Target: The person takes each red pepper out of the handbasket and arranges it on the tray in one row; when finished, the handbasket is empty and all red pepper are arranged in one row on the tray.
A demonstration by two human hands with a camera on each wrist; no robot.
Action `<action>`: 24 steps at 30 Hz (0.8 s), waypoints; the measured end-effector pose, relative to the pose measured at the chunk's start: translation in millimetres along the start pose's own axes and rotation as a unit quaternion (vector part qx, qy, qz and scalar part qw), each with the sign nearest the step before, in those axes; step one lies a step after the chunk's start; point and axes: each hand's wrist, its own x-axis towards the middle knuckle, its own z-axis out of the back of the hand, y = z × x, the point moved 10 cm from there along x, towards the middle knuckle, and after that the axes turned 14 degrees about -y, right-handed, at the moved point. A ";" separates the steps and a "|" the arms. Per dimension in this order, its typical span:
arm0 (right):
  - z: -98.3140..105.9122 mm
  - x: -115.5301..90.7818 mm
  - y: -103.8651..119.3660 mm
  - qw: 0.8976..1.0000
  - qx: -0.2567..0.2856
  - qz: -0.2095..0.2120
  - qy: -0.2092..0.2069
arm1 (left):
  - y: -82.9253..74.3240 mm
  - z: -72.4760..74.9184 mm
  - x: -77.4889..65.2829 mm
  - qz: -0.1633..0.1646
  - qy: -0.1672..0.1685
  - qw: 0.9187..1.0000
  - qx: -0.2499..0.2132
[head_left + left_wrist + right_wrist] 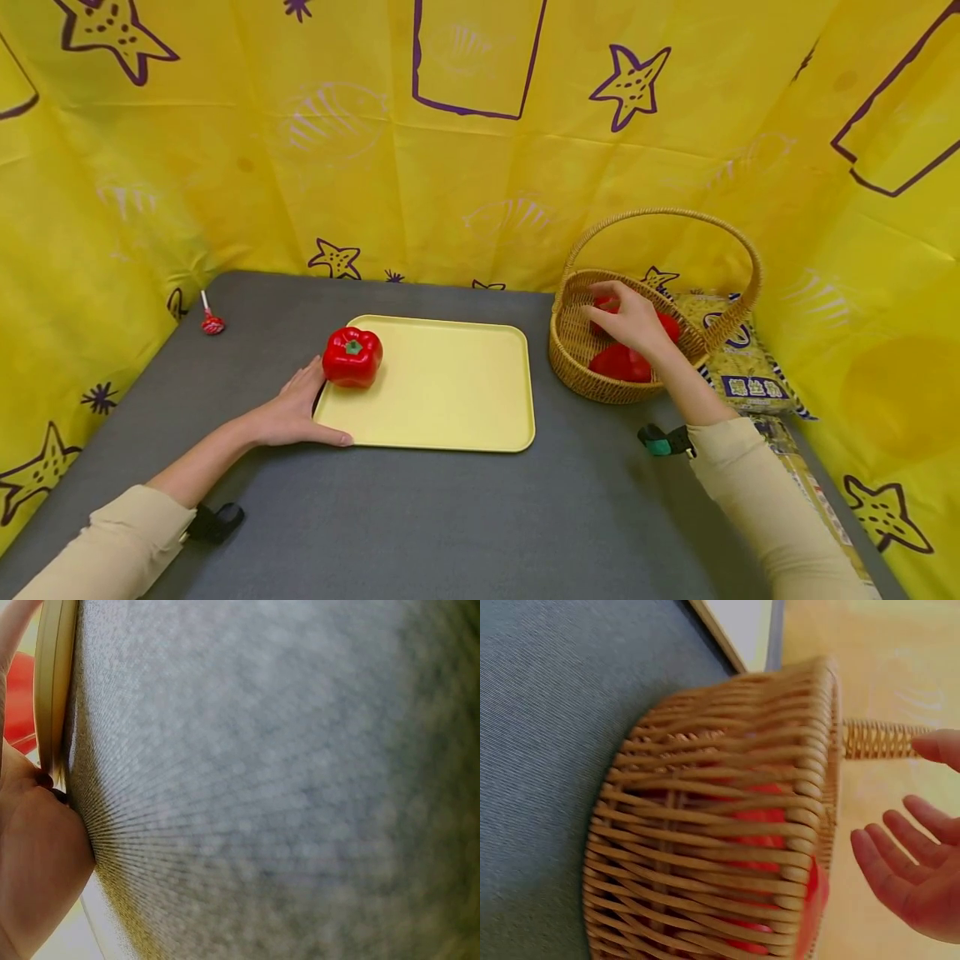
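Well left of the pale yellow, round-cornered rectangular tray [450, 383], a red-wrapped lollipop with a white stick [212, 323] lies on the dark grey table [480, 517]. At the tray's near left corner, the left hand [296, 410] is spread wide, its thumb along the near edge and its fingers up the left side, touching the tray without curling round anything. On the tray's left end, just beside those fingers, sits 1 glossy red bell pepper with a green stem [352, 357]. Right of the tray, near but apart, stands a tan woven wicker basket with an arched handle [600, 390], holding partly hidden red objects [621, 364]. Above them, the right hand [626, 318] is half open, thumb apart from loosely bent fingers, gripping nothing. Farthest right of the tray, beyond the basket, lies a yellowish printed packet [750, 387]. Behind the tray hangs a yellow curtain with purple starfish [450, 167].
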 end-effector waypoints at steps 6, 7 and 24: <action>5.9 9.9 -4.2 0.998 -0.042 -0.018 0.037 | -0.9 -0.3 0.0 -0.002 0.000 1.000 -0.003; 6.7 11.7 -5.1 0.998 -0.050 -0.019 0.042 | -0.6 -0.3 -0.2 -0.001 0.001 1.000 -0.002; 13.5 42.6 -31.0 0.989 -0.125 -0.057 0.055 | 1.4 0.2 -1.3 0.004 -0.002 1.000 0.005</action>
